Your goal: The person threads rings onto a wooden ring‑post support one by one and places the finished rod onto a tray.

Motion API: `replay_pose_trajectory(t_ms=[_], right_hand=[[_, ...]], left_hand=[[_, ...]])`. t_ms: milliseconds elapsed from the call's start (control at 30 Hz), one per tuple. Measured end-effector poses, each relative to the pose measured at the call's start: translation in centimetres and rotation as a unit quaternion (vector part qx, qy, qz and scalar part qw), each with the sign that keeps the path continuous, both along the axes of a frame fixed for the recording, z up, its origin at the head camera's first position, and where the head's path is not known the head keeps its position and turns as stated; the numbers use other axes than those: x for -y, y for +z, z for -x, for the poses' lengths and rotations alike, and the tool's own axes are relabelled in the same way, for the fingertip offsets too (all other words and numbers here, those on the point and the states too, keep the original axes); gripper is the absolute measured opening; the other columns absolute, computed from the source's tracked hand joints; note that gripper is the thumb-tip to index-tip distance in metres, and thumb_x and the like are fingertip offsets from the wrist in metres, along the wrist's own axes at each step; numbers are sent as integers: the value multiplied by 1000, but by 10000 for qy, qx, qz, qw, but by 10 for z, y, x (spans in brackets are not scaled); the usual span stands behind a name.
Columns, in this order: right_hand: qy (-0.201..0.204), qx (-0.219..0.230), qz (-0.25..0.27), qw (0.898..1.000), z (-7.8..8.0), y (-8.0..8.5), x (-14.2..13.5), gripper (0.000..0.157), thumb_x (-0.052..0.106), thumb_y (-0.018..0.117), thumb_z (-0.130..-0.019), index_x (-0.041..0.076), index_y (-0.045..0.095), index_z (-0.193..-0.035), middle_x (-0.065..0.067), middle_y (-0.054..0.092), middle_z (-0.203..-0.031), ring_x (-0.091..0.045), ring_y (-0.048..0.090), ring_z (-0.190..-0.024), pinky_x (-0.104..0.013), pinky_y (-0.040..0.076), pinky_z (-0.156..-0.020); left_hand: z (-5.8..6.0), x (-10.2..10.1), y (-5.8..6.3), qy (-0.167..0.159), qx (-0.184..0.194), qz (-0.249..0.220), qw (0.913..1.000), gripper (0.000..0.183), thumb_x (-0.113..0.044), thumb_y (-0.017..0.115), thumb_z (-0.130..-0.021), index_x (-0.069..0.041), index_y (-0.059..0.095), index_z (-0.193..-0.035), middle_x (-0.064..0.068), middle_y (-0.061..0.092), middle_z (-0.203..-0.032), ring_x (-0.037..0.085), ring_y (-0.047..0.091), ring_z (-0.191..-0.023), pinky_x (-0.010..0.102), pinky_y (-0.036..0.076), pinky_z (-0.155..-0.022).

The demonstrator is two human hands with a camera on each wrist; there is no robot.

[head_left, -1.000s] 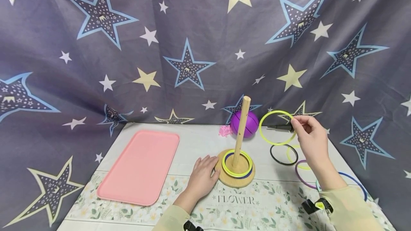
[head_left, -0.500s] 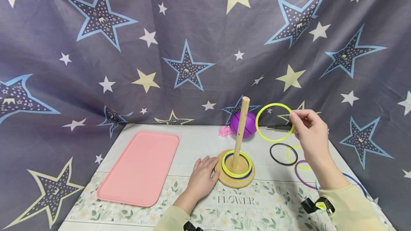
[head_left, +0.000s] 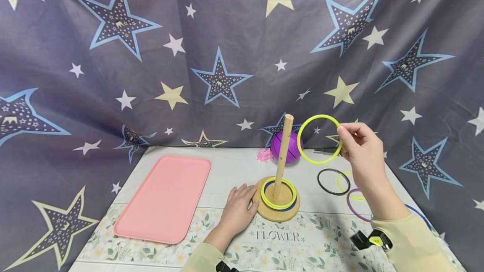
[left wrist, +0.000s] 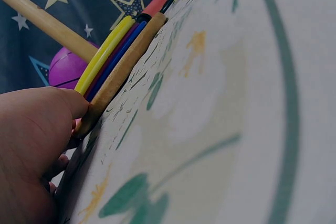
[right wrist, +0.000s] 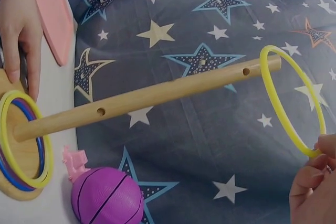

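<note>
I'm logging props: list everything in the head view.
Ring-toss stand: 1, wooden, centre-right
Stacked rings: 2+, yellow and blue, round post
Held ring: 1, yellow, aloft
Loose rings: 4+, black, yellow, purple, blue, right
Tray: 1, pink, left
Basketball: 1, purple, rear
Small item: 1, pink, rear
Slim object: 1, dark, rear right
Tablecloth: 1, white, beneath
Curtain: 1, starry grey, behind
Sleeves: 2, cream, foreground
Wrist devices: 2, black, wrists
Left hand: 1, touching base
Right hand: 1, holding ring
</note>
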State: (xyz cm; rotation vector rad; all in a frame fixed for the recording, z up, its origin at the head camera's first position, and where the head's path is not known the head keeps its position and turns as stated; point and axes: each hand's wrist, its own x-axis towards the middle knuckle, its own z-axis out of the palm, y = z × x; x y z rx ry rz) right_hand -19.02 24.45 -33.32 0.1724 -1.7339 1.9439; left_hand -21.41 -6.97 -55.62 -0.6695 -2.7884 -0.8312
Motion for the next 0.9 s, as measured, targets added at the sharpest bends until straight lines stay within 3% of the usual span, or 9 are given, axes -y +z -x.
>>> replay_pose_trajectory(t_ms=[300, 900], right_hand=[[117, -162, 65, 9998, 2, 12, 14, 17, 6, 76, -105, -6, 72, -116, -4, 56, -75, -16, 42, -57, -26, 32, -47], [302, -142, 203, 9992, 11, 21, 40, 4, 6, 74, -106, 4, 75, -109, -2, 55, -74, -13, 42, -59, -24, 30, -48]], left_hand=[[0, 0, 0, -20, 23, -31, 10000, 50, -24, 64, -111, -3, 60, -157, 12, 61, -159, 38, 46, -155, 62, 23, -133], [-1, 0, -2, 8, -73, -34, 10000, 50, -24, 65, -111, -3, 61, -156, 12, 62, -158, 38, 48, -155, 61, 24, -133]])
